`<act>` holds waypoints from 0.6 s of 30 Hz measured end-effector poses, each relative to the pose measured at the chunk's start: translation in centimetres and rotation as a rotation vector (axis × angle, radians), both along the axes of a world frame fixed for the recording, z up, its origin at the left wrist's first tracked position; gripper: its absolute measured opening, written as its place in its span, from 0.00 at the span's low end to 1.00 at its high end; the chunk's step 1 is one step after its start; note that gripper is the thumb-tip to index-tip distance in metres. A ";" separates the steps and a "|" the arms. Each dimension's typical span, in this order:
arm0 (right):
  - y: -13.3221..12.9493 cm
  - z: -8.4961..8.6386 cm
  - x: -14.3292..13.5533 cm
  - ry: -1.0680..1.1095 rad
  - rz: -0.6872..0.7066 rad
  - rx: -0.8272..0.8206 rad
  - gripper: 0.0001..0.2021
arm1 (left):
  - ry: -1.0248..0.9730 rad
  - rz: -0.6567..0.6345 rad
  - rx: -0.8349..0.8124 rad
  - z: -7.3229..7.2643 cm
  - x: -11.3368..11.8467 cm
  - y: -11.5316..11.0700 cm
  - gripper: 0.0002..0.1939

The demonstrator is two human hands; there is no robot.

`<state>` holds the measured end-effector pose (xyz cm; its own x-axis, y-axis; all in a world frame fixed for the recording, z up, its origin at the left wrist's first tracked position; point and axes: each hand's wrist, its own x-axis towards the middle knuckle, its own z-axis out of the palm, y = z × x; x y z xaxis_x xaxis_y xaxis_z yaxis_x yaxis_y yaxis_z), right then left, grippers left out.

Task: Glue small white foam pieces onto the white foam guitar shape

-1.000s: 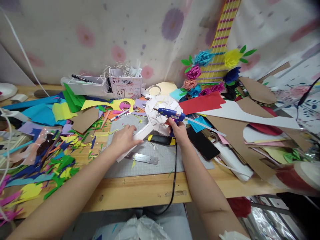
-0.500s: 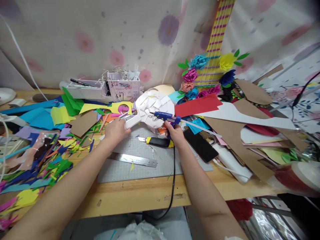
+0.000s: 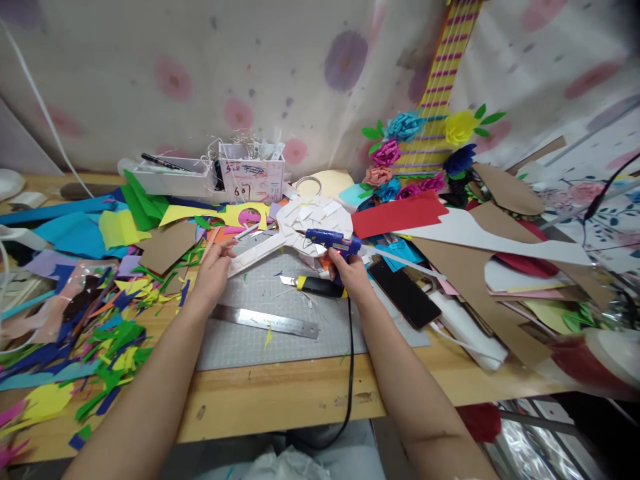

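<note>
My right hand (image 3: pixel 350 275) is wrapped round the grip of a blue hot glue gun (image 3: pixel 334 241), its nozzle pointing left over a white paddle-shaped paper piece (image 3: pixel 320 212). White strips cover the round part of that piece. At the end of its long narrow handle, my left hand (image 3: pixel 213 272) holds it between closed fingers. Just below the glue gun lies a yellow-and-black utility knife (image 3: pixel 320 287), blade out to the left. A steel ruler (image 3: pixel 270 323) rests on the grey cutting mat (image 3: pixel 240 357), nearer to me.
Colourful paper scraps (image 3: pixel 120 347) crowd the left side. A black phone (image 3: pixel 404 293) lies right of the mat. White boxes (image 3: pixel 253 177) and a yellow paper guitar neck (image 3: pixel 450 73) with paper flowers stand at the back. The gun's black cord (image 3: pixel 351 360) hangs over the table edge.
My left hand has slid left and down to the handle's end. The white piece has turned and now lies flatter. The glue gun stays over it, nearly unmoved.
</note>
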<state>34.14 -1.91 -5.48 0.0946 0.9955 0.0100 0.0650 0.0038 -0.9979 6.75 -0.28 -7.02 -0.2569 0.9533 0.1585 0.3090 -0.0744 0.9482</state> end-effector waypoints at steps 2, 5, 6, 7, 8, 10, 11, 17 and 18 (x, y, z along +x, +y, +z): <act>0.0 -0.3 -0.2 -0.005 0.010 0.005 0.23 | -0.044 -0.042 -0.019 -0.2 0.4 -0.5 0.20; -0.2 -0.7 -0.7 -0.045 0.028 0.030 0.22 | -0.182 -0.005 0.046 0.4 0.8 -1.0 0.26; -0.3 -0.8 -0.8 -0.065 0.038 0.038 0.21 | -0.241 0.021 0.064 0.7 0.7 -1.0 0.27; -0.3 -0.8 -0.9 -0.083 0.051 0.044 0.21 | -0.295 0.047 0.070 1.0 0.5 -1.0 0.27; -0.4 -0.9 -1.1 -0.095 0.067 0.048 0.21 | -0.339 0.074 0.068 1.4 0.3 -1.0 0.25; -0.5 -1.0 -1.3 -0.100 0.091 0.050 0.20 | -0.396 0.114 0.049 2.1 -0.4 -0.9 0.20; -0.5 -1.1 -1.4 -0.100 0.100 0.045 0.21 | -0.419 0.127 0.036 2.3 -0.7 -0.9 0.17; -0.8 -1.0 -1.5 -0.153 0.138 0.003 0.21 | -0.590 0.175 -0.032 2.2 -0.8 -0.8 0.06; -0.9 -0.9 -1.6 -0.168 0.149 -0.002 0.21 | -0.612 0.169 -0.034 2.1 -0.7 -0.8 0.06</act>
<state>32.53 -2.81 -6.34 -0.0560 0.9984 0.0116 0.2294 0.0242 -0.9730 6.08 -1.07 -4.89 -0.4391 0.8935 -0.0940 -0.2843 -0.0390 0.9579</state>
